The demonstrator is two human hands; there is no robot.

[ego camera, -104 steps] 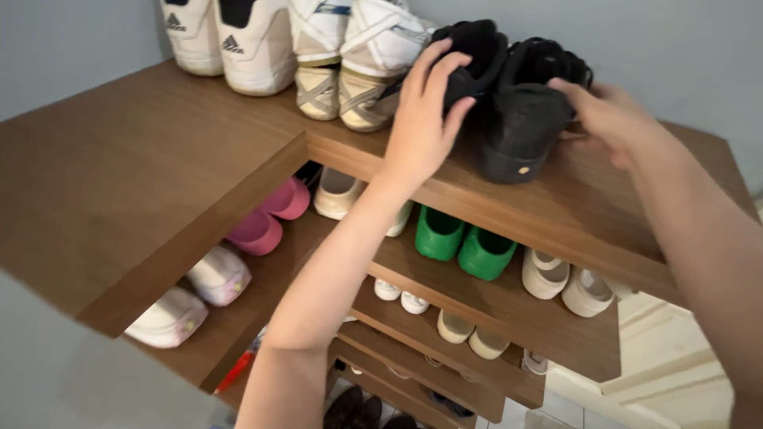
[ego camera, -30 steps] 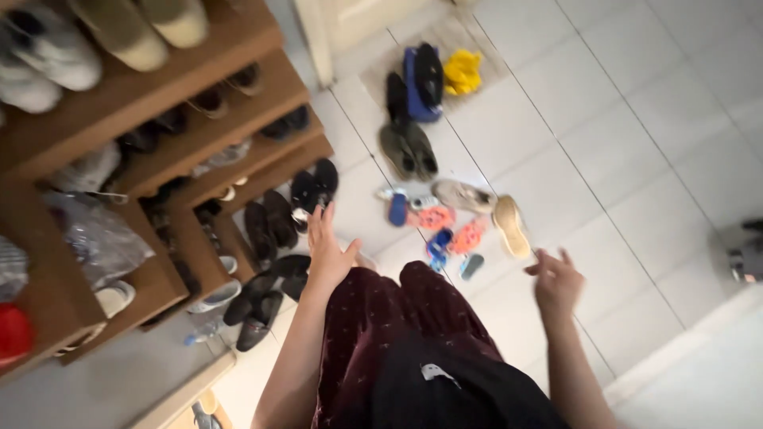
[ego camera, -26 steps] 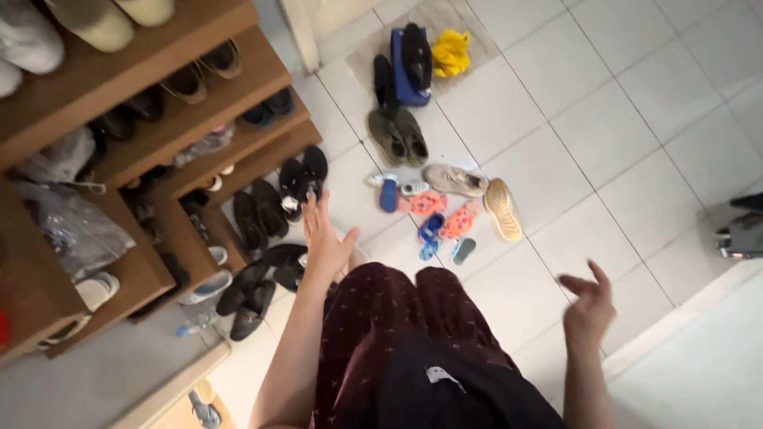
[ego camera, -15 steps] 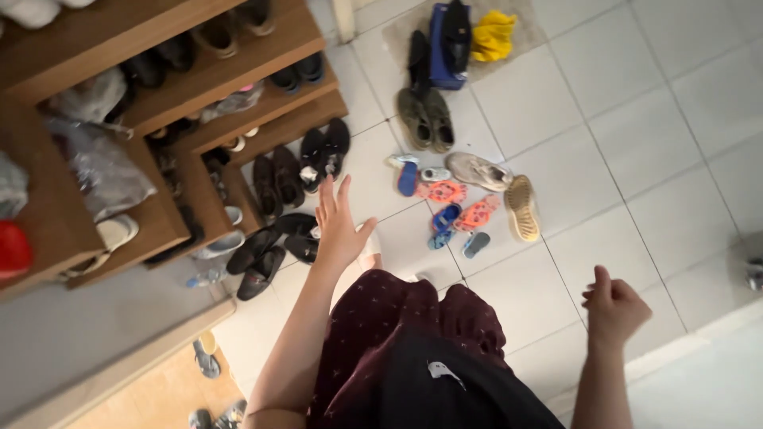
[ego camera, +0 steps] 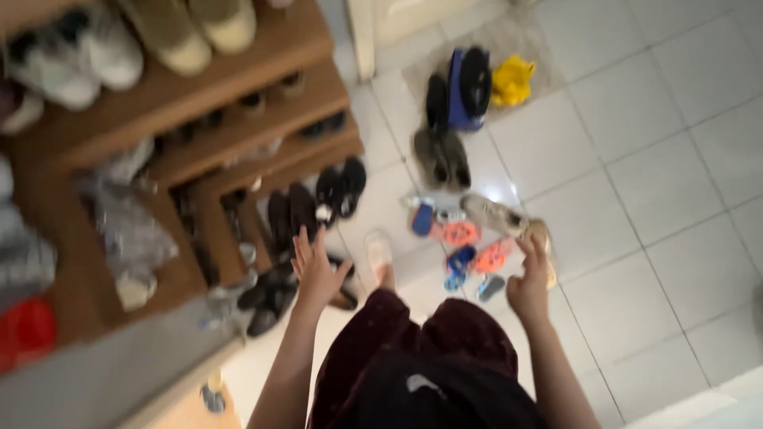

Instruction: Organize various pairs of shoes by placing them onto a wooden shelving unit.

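Since half a second ago our right hand [ego camera: 528,278] has swung inward, loosely curled, empty, over blurred tan slip-on shoe [ego camera: 544,248]; left hand [ego camera: 316,270] spread, empty, well left of it.

Home entryway. Indicators: a stepped wooden shoe rack [ego camera: 199,95] stocked with sneakers and dark shoes on each tier; a white tiled floor [ego camera: 660,191]; loose sandals and small slippers [ego camera: 469,246] scattered on the tiles; a doormat [ego camera: 485,56] beside a white door frame [ego camera: 362,36].

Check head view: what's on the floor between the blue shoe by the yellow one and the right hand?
Olive pair, then small orange and blue sandals, before the right hand.
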